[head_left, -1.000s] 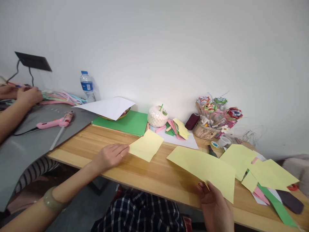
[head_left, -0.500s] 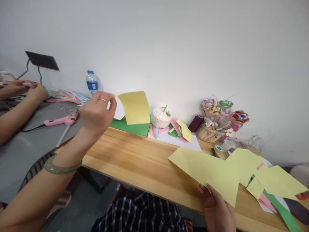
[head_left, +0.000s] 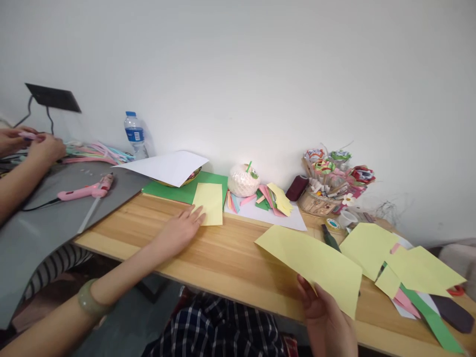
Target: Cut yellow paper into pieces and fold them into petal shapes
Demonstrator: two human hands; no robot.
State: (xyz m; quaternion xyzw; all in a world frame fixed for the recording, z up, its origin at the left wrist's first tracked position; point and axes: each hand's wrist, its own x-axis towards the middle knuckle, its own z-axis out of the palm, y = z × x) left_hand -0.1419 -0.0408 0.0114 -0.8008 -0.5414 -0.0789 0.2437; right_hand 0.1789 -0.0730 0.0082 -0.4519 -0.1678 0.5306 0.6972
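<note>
My left hand [head_left: 183, 229] lies low over the wooden table with its fingers stretched out. Its fingertips rest on the lower left part of a small yellow paper rectangle [head_left: 212, 202], which overlaps the edge of a green sheet [head_left: 167, 192]. At the table's front edge, my right hand [head_left: 325, 315] grips the lower edge of a larger yellow paper sheet [head_left: 316, 263] between thumb and fingers. That sheet is held tilted, and it partly hides a dark green tool [head_left: 330, 238] behind it.
At the right lie more yellow paper pieces [head_left: 424, 270] and a green strip [head_left: 431, 317]. A basket of paper flowers [head_left: 320, 201], a white net-wrapped ball [head_left: 243, 181] and a bottle [head_left: 134, 134] stand along the wall. A co-worker's hands [head_left: 46, 148] and a pink glue gun [head_left: 85, 191] are left.
My left hand has come down and rightward, laying the small yellow paper from the air onto the table. The larger sheet stays in my right hand.
</note>
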